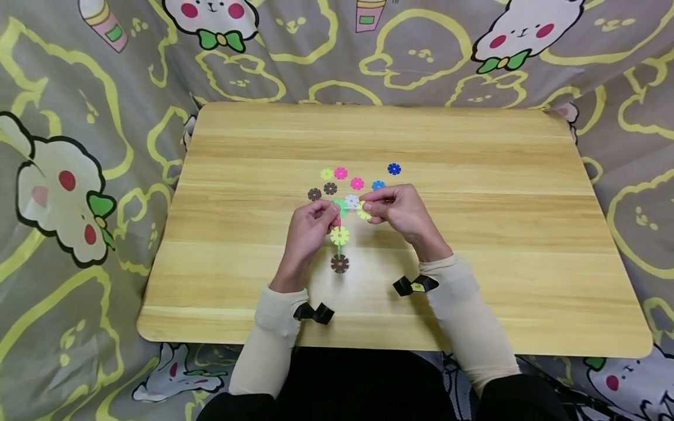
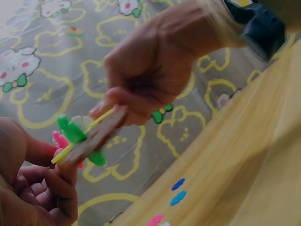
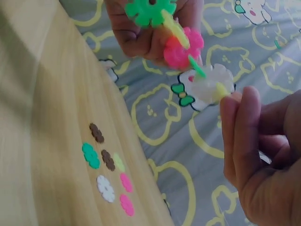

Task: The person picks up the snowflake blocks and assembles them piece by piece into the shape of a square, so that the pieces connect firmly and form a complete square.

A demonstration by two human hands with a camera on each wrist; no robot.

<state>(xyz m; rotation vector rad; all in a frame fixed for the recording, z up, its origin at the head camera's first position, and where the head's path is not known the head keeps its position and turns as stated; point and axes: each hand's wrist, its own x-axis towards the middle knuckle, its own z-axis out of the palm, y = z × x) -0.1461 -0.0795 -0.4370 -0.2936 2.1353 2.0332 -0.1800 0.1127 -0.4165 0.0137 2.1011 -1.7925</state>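
Note:
A chain of notched plastic flower discs, slotted into one another at angles, hangs between the hands above the table. Its brown disc [image 1: 339,264] and a yellow disc [image 1: 339,235] show lowest in the head view. The left hand [image 1: 310,229] holds the chain near its pink disc [image 3: 183,48], with a green disc [image 3: 150,10] beside the fingers. At the other end, the right hand [image 1: 402,213] pinches a yellow disc [image 3: 222,90] between thumb and fingers. That yellow disc meets a white disc [image 3: 211,84]; the fingertips hide part of the joint.
Loose flower discs lie flat on the wooden table [image 1: 500,234] beyond the hands: blue [image 1: 394,169], light blue [image 1: 378,185], pink [image 1: 340,173], yellow [image 1: 326,173], brown [image 1: 314,194], green [image 3: 91,155] and white [image 3: 106,188]. Patterned cloth [image 1: 295,64] surrounds the table.

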